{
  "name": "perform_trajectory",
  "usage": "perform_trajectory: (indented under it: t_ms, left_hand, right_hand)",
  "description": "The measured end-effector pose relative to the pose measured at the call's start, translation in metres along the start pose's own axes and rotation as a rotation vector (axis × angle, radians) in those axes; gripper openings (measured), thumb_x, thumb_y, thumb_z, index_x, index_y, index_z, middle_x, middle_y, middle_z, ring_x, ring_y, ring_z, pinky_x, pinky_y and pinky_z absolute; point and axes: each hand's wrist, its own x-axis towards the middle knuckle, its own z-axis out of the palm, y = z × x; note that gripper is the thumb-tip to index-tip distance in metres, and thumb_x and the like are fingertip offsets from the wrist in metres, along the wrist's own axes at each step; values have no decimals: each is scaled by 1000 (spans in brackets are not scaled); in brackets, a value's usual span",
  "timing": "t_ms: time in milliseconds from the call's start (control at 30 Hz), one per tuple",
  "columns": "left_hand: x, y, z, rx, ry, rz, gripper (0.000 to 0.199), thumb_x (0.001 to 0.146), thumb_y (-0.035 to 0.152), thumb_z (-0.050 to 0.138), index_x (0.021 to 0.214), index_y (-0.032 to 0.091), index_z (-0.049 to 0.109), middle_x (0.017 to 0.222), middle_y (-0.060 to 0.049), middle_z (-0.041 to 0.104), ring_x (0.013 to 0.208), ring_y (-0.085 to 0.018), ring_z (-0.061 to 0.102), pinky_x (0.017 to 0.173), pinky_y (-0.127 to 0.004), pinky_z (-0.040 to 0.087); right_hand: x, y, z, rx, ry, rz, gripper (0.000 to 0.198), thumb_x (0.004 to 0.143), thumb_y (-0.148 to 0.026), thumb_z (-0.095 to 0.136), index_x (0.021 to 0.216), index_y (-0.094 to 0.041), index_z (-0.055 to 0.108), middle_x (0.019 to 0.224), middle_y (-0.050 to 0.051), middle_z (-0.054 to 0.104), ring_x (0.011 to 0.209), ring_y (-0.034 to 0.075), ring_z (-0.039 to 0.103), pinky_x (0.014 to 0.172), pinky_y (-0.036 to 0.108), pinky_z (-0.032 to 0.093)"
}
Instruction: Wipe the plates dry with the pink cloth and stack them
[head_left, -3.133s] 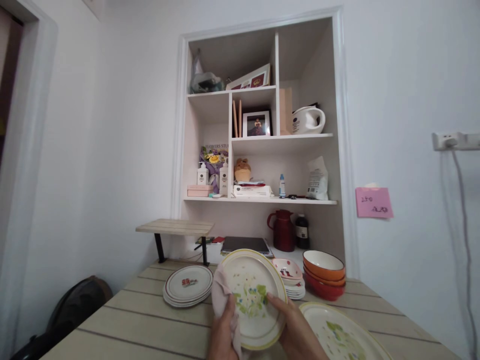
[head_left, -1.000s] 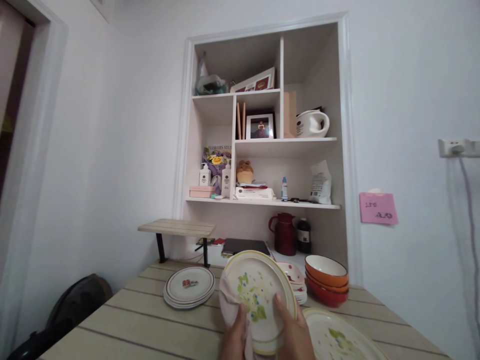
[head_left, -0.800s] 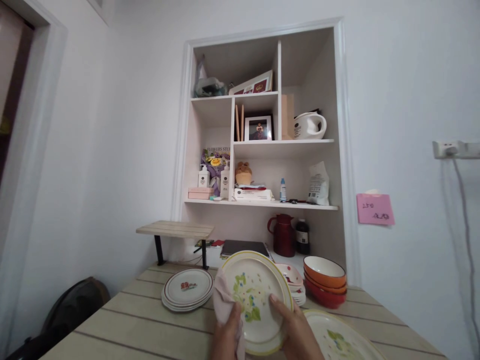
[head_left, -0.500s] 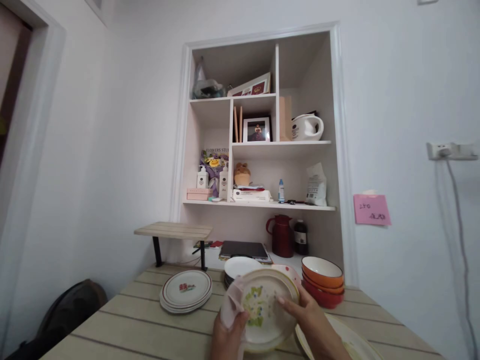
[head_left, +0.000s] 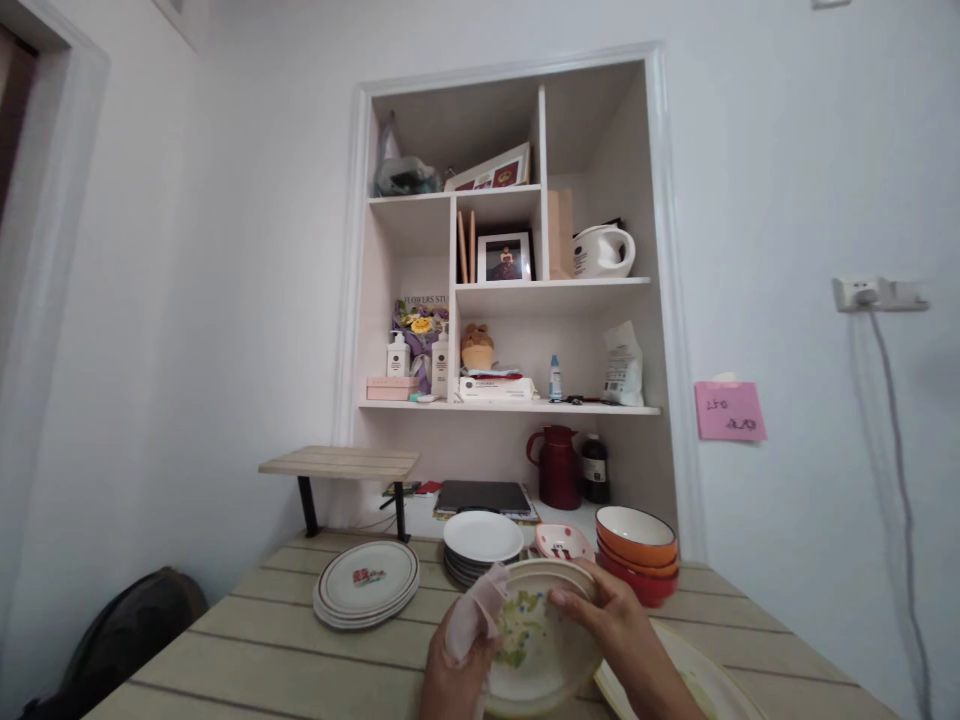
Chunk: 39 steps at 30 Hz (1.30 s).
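In the head view a cream plate with a green leaf and blue berry pattern is held up, tilted, above the near part of the table. My right hand grips its right rim, thumb on the face and fingers behind. At the left rim, my left hand is closed on a pale pink cloth, which lies against the plate's edge. Beneath my right forearm a larger yellow-rimmed plate rests on the table, partly covered.
On the slatted table stand stacked plates with a red picture, white-topped plates, a pink dotted bowl and orange and red bowls. A small raised stand is at left. Behind are a red jug and shelves.
The held plate has tipped to a flatter angle and its top edge has dropped, showing more of the pink dotted bowl behind. Both hands keep their hold; the view has shifted slightly.
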Motion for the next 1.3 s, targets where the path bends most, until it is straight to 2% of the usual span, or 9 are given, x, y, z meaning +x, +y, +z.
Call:
perform_trajectory:
  t_ms: [233, 367, 467, 567, 700, 867, 1067, 1200, 1300]
  left_hand:
    - [0, 7, 2, -94, 55, -92, 58, 48, 37, 89, 98, 12, 74, 86, -16, 77, 101, -39, 68, 94, -49, 50]
    - [0, 2, 5, -279, 118, -114, 73, 55, 32, 88, 122, 15, 63, 94, -13, 77, 104, -35, 67, 94, -47, 51]
    - [3, -5, 6, -389, 169, -170, 81, 61, 28, 85, 134, 17, 52, 98, -14, 77, 105, -34, 67, 94, -46, 52]
    - [7, -14, 5, -463, 167, -237, 80, 68, 29, 80, 139, 18, 45, 106, -16, 75, 106, -34, 67, 94, -49, 52]
    - [9, -20, 3, -481, 164, -303, 80, 67, 35, 81, 138, 19, 47, 115, -17, 72, 109, -36, 65, 94, -50, 52]
    - [9, -24, 2, -483, 149, -325, 76, 65, 39, 82, 133, 17, 53, 115, -18, 72, 112, -39, 62, 94, -51, 52]
    - [10, -21, -2, -510, 190, -292, 74, 69, 35, 79, 135, 17, 50, 110, -17, 73, 113, -38, 62, 94, -51, 52]
    - [8, -11, -6, -506, 217, -274, 70, 69, 31, 80, 132, 17, 52, 110, -17, 74, 110, -36, 64, 93, -50, 53]
    - [8, -5, -8, -444, 220, -263, 70, 66, 30, 82, 129, 14, 54, 104, -17, 75, 106, -36, 66, 92, -49, 53]
  right_hand:
    - [0, 11, 14, 106, 105, 21, 43, 64, -39, 80, 102, -18, 73, 94, 7, 76, 81, 26, 68, 69, 33, 54]
    - [-6, 15, 28, 272, 147, 70, 52, 67, -42, 78, 112, -18, 67, 91, 7, 77, 77, 27, 70, 64, 34, 55]
    - [-12, 16, 41, 421, 195, 125, 60, 67, -45, 78, 119, -18, 62, 90, 8, 77, 77, 29, 71, 67, 38, 57]
    - [-15, 20, 50, 527, 254, 178, 72, 64, -46, 80, 126, -18, 57, 88, 8, 78, 75, 29, 72, 69, 40, 58]
    - [-16, 29, 59, 649, 292, 234, 86, 62, -46, 82, 137, -20, 47, 88, 6, 78, 79, 30, 73, 72, 41, 58]
    - [-18, 31, 69, 803, 266, 249, 90, 62, -41, 84, 140, -22, 43, 95, 6, 78, 90, 30, 72, 80, 43, 58]
    - [-18, 39, 75, 881, 140, 335, 73, 63, -41, 83, 127, -14, 57, 92, 11, 78, 95, 33, 71, 86, 48, 55]
    - [-16, 42, 68, 802, 2, 359, 70, 62, -37, 84, 122, -11, 61, 94, 14, 77, 93, 33, 71, 86, 47, 54]
    - [-15, 31, 57, 661, -25, 353, 76, 56, -32, 86, 125, -14, 60, 96, 14, 77, 86, 32, 72, 81, 45, 55]
